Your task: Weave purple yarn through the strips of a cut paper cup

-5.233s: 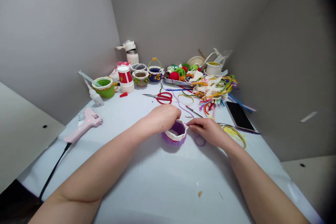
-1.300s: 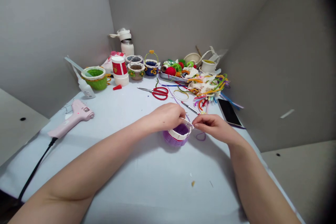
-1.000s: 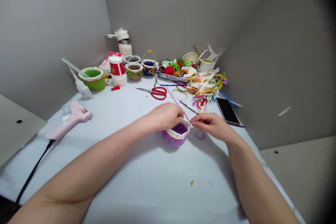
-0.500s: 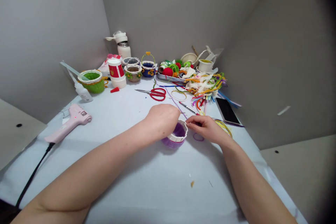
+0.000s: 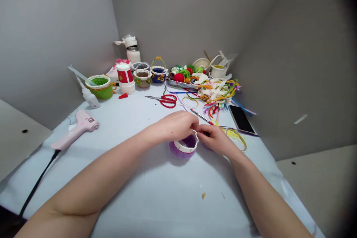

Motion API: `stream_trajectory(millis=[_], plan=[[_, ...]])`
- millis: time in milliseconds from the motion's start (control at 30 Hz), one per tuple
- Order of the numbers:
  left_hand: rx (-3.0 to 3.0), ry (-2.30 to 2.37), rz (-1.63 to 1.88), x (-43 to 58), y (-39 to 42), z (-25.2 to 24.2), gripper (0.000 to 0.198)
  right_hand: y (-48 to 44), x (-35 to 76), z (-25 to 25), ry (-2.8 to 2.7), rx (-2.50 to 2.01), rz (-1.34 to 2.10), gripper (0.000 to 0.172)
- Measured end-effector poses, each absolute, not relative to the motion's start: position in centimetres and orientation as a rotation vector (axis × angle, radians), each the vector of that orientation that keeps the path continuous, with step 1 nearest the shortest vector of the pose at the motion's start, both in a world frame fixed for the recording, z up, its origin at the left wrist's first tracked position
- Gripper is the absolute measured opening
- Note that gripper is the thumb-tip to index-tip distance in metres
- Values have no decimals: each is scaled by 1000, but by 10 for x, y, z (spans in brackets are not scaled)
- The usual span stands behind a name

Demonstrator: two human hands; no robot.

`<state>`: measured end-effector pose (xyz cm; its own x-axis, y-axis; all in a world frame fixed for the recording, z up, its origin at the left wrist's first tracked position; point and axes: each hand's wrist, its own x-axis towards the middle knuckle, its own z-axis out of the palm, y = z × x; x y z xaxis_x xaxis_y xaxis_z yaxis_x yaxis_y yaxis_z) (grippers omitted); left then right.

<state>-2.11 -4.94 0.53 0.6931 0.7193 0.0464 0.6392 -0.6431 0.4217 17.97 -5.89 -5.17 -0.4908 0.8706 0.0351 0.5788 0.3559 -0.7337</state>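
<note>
The purple basket (image 5: pixel 181 152) sits on the table (image 5: pixel 156 197) just below the fingers, toward the person. It is round with no long side, its mouth upward. Neither hand is clearly nearer: the left hand (image 5: pixel 181 124) reaches over the far rim, the right hand (image 5: pixel 214 139) meets the rim's right edge. Both hands' fingers are bent in close together; the tips are partly hidden, so I can't tell whether they grip rim or thread.

Counted outward from the fingers: one pen (image 5: pixel 202 116) just beyond, one pair of scissors (image 5: pixel 160 99) farther and left, one phone (image 5: pixel 241 119) to the right, one glue gun (image 5: pixel 74 130) well left, and four other small baskets, green (image 5: pixel 100 92), brown (image 5: pixel 143 81), blue (image 5: pixel 159 77) and grey (image 5: pixel 140 67), beyond and left.
</note>
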Motion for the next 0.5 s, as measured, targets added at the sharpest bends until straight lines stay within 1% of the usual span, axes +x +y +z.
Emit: stream_trajectory(millis=[133,267,367,500], plan=[[2526,1135,340,-19,-49,1,20,-60,182,-50,-2125,-1336,899,26],[2497,1159,356,-20,-49,0,23,-64,184,-45,-2121,-1341,852,26],[2480,1153,367,-19,-48,-3,24,-67,184,-40,-2125,-1349,875,26],[2467,1120,393,-16,-46,-10,21,-70,184,-33,-2142,-1371,914,25]])
